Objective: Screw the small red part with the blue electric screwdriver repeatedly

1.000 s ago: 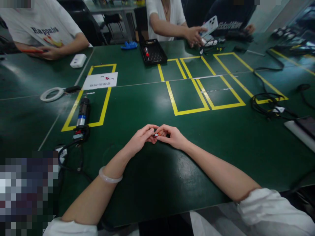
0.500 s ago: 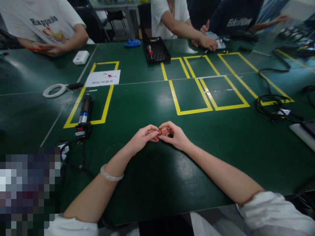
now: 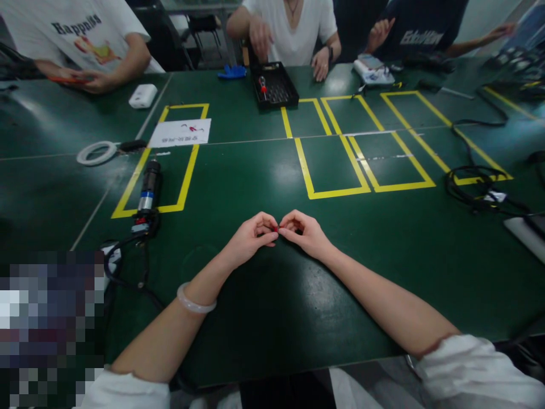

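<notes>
My left hand and my right hand meet over the near middle of the green table. Both are closed in a pinch, fingertips almost touching. Between them shows a small red piece, mostly covered by the fingers, so its kind cannot be made out. The left thumb and forefinger press on it, and the right fingertips close on its other side. A pale bangle circles my left wrist.
A black cylindrical tool with a cable lies left, near a white cable coil and a printed sheet. Across the table are a black tray with a red-handled screwdriver, and several people. Black cables lie right.
My fingers have turned the small piece, and less of its orange-red face shows. Across the table, a person's hand has moved from the white device to above the black tray.
</notes>
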### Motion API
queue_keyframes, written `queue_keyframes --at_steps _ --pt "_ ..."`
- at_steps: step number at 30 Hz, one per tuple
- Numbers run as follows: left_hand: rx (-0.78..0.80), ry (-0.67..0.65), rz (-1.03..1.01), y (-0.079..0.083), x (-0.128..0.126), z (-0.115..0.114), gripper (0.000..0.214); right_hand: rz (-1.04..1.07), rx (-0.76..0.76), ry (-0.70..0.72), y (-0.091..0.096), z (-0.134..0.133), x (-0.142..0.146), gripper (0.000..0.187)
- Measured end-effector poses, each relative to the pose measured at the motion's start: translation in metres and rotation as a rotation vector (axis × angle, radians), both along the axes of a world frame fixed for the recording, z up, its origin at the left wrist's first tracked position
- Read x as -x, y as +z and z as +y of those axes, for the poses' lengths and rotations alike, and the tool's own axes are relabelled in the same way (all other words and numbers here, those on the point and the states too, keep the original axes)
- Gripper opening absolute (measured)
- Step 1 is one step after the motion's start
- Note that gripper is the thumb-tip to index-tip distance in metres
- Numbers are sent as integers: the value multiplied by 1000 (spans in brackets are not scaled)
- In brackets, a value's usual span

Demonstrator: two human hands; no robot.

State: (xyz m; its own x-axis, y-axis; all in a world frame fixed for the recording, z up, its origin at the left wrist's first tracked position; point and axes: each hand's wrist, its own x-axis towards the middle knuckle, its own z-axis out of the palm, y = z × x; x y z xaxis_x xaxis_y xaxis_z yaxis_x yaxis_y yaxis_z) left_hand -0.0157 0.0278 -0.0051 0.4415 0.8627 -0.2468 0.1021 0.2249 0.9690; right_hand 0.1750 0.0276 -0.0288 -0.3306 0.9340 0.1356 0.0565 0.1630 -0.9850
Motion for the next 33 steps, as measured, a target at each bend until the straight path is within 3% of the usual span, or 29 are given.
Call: queue_keyframes --at_steps 14,21,25,28,30,33 --pt "-78 63 33 -3 0 3 29 -184 -215 -22 -4 2 -3 15" --pt "-101 41 42 -6 0 2 28 -166 -197 -9 -3 2 -2 14" --pt "-208 10 171 1 3 7 30 -100 -122 1 -3 4 -3 14" --pt "-368 -15 408 22 28 17 39 -69 -73 -14 -4 5 -5 17" --pt "-537 -4 671 38 64 24 46 -70 -62 -14 -4 6 -5 18" --pt "-682 222 1172 51 138 33 61 -78 -68 -6 -4 6 -5 17"
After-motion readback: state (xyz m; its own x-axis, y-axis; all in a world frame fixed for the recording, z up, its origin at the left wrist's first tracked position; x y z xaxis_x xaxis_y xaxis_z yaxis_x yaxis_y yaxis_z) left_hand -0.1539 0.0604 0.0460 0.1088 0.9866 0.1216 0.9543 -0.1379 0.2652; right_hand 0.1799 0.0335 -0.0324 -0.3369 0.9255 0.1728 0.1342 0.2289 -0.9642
